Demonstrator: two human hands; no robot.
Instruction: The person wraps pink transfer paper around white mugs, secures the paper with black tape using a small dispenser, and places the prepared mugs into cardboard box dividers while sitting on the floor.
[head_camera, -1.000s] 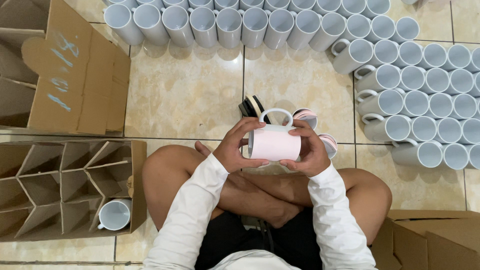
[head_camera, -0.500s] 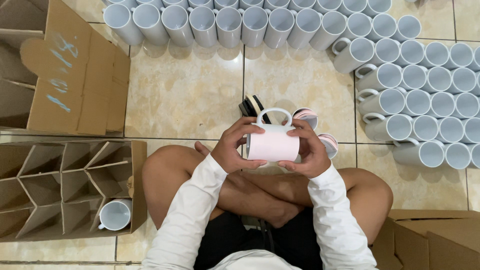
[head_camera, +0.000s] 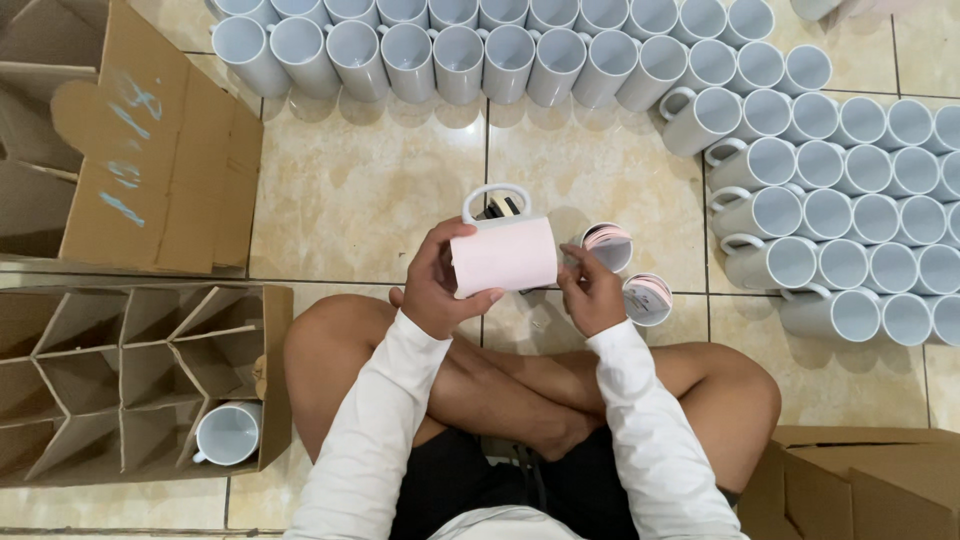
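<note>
I sit cross-legged on a tiled floor. My left hand (head_camera: 435, 285) grips a white mug (head_camera: 503, 250) wrapped in pale pink paper, lying sideways with its handle pointing away from me. My right hand (head_camera: 592, 290) rests at the mug's right end, fingers touching the wrap's edge. Two mugs with pink paper inside (head_camera: 607, 245) (head_camera: 648, 298) stand on the floor just right of my hands. A small dark roll, partly hidden, sits behind the held mug.
Several rows of white mugs (head_camera: 840, 215) line the top and right of the floor. A cardboard box with dividers (head_camera: 130, 370) at the left holds one mug (head_camera: 228, 433). Another open box (head_camera: 140, 150) lies above it; a third box (head_camera: 860, 480) is at lower right.
The wrapped mug has shifted slightly left and tilted in my hands. My right hand has slid off its side to the right end.
</note>
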